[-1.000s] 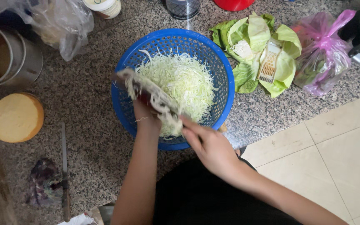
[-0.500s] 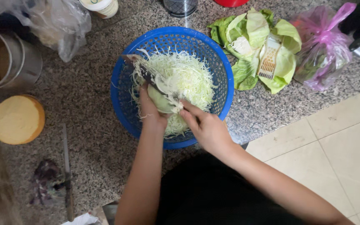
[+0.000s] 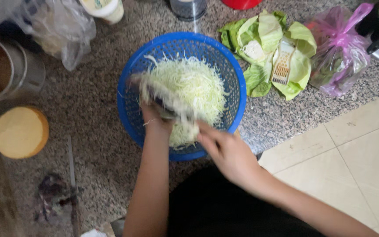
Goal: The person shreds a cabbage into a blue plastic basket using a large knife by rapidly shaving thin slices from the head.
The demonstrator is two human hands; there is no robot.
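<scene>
Both hands over blue basket (image 3: 132, 118) – left hand (image 3: 156, 118) in shredded cabbage (image 3: 194, 83)

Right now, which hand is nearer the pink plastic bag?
Right. The right hand is at the blue basket's near rim; the pink plastic bag lies up and to its right. The left hand is farther left.

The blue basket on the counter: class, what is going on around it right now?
A person stands at a stone counter with both hands over a blue basket heaped with shredded cabbage. The left hand holds a long, blurred tool across the shreds, while the right hand presses a clump of cabbage at the near rim. Green cabbage leaves with a small grater on them lie to the right, beside a pink bag.
</scene>
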